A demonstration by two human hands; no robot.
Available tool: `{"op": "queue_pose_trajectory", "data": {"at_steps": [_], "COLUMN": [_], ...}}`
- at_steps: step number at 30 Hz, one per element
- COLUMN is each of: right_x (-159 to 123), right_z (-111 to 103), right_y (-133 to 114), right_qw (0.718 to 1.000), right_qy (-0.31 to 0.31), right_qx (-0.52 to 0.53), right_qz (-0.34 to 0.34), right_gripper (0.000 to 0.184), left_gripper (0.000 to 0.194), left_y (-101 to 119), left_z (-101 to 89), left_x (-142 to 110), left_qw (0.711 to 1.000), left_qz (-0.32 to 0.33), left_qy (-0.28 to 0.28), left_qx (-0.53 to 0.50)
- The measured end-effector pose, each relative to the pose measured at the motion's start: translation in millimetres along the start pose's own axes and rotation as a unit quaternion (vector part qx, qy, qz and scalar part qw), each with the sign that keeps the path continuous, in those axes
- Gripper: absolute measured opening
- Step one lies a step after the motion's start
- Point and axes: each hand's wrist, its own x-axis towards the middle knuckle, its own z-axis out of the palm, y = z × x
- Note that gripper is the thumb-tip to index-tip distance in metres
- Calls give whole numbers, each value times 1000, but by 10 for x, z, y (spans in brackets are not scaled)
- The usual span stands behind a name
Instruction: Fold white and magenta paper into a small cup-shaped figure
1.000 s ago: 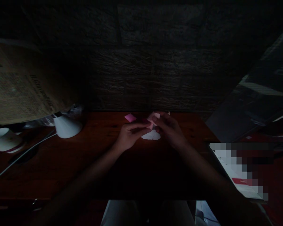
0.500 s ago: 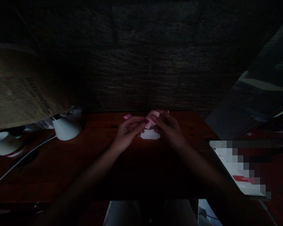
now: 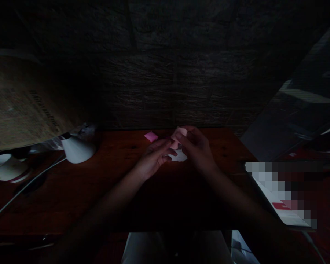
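My right hand (image 3: 199,148) is closed on a small piece of pale pink paper (image 3: 179,135), its thumb lying over the near face. The paper looks folded or creased and is held just above the table. My left hand (image 3: 152,157) is on the paper's left side, fingers apart and slightly curled, with one fingertip at or touching its left edge; exact contact is hard to see in the dim light. Beneath the hands a white, uneven-edged piece (image 3: 178,156) lies on the table, partly hidden by fingers. A brighter pink, pillow-shaped piece (image 3: 151,136) lies behind my left hand.
A white cone-shaped object (image 3: 79,150) with a cable stands left on the brown wooden table (image 3: 99,198). Farther left are a paper cup (image 3: 7,167) and a large printed brown bag (image 3: 22,102). A dark brick-patterned wall rises behind. White printed sheets (image 3: 280,207) lie at the right edge.
My left hand has shifted slightly down and its fingers have spread, baring more of the bright pink piece. The pale pink paper stays in my right hand, now covering part of the white piece.
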Motion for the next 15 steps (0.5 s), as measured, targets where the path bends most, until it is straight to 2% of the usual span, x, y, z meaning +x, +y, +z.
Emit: {"op": "queue_pose_trajectory", "data": {"at_steps": [4,7,11,15], "right_x": [-18,-18,-5,2], "right_z": [27,35,29,26], "right_y": [-10,1,8,9], "right_qw": [999,998,999,998], "right_qy": [23,29,38,38], "right_qx": [-20,-26,0,49], "right_qz": [-33,-57,-38,-23], "right_gripper": [42,44,44,43], "left_gripper": [26,28,31,26], "left_y": [-19,-10,28,45], "left_z": [-2,35,95,104], "left_x": [4,-16,-42,-44], "left_qw": [1000,999,992,986], "left_qz": [5,-22,-81,-124], "left_qy": [7,4,5,-4], "left_qx": [6,-30,-96,-111]}}
